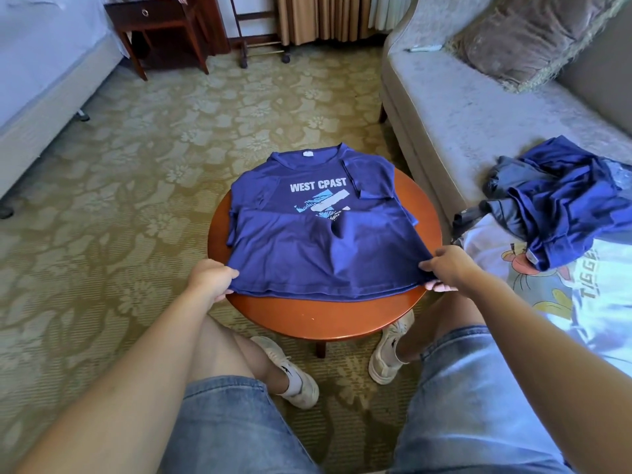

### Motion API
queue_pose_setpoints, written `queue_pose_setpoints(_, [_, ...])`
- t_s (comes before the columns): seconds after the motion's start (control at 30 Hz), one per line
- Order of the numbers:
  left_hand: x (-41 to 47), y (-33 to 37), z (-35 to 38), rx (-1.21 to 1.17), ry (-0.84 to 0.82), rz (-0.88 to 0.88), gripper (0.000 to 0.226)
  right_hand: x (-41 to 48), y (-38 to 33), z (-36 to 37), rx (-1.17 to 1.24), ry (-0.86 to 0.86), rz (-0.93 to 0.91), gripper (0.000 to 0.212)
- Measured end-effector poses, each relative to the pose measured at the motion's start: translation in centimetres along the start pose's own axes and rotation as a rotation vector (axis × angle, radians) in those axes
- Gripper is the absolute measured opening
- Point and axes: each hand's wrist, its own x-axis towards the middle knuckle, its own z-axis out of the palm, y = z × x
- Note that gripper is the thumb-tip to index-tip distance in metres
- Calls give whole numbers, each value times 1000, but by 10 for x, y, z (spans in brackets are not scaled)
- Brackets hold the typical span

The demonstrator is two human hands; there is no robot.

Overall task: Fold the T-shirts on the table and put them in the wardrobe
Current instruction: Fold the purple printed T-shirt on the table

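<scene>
The left hand (pixel 212 278) and the right hand (pixel 444 268) are held wide apart, each clamped on a near corner of the navy T-shirt (pixel 318 254). The left is at about 7 o'clock on the round table (pixel 325 319) and the right at about 5 o'clock, with the thumbs on top and the fingers curled under the hem. The cloth between them is pulled fairly taut. The shirt lies face up on the tabletop with its collar at 12 o'clock. The sleeve at 1 o'clock is turned in over the chest, and a band of cloth lies across the lower part of the "WEST CPAST" print, with a small pucker at its middle. The step in hand looks like the crosswise fold. To do it well, both corners should rise together and travel level toward 12 o'clock, keeping the hem tight enough for the pucker to flatten. The corners should land square on the shoulders, and the crease should then be smoothed outward from the centre. The table is barely wider than the shirt, so an uneven pull could drag it over the rim. At 3 o'clock, on the sofa (pixel 478 107), a white T-shirt (pixel 485 241) with a cartoon print lies under a crumpled blue heap (pixel 564 206), both apparently unfolded. No wardrobe is in view.
</scene>
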Motion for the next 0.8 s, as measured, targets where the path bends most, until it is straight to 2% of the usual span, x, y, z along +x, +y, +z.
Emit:
queue_pose_setpoints(0.1, [-15,8,-2,-47,71,176,23,-6,-1,0,-109,72,-168,9])
queue_pose_setpoints(0.2, [-34,19,-4,-96,6,377,17,-17,-5,-4,-120,92,-309,44])
queue_pose_setpoints(0.23, [-40,23,-4,-105,-11,428,16,-21,-7,-7,-114,105,-360,43])
queue_pose_setpoints(0.3, [-52,30,-4,-91,-18,499,21,-29,-9,-9,-86,110,-430,20])
queue_pose_setpoints(0.33, [-58,33,-3,-91,-22,520,22,-32,-7,-10,-78,107,-444,18])
queue_pose_setpoints(0.47, [-75,40,-4,-161,-98,489,24,-44,4,-6,29,-15,-411,23])
queue_pose_setpoints(0.57, [-80,44,-2,-278,-222,422,39,-50,14,-1,116,-111,-399,46])
queue_pose_setpoints(0.63, [-80,45,0,-341,-249,403,41,-54,13,2,58,-11,-461,44])
queue_pose_setpoints(0.8, [-76,38,6,-417,-118,387,21,-45,-15,5,22,176,-615,21])
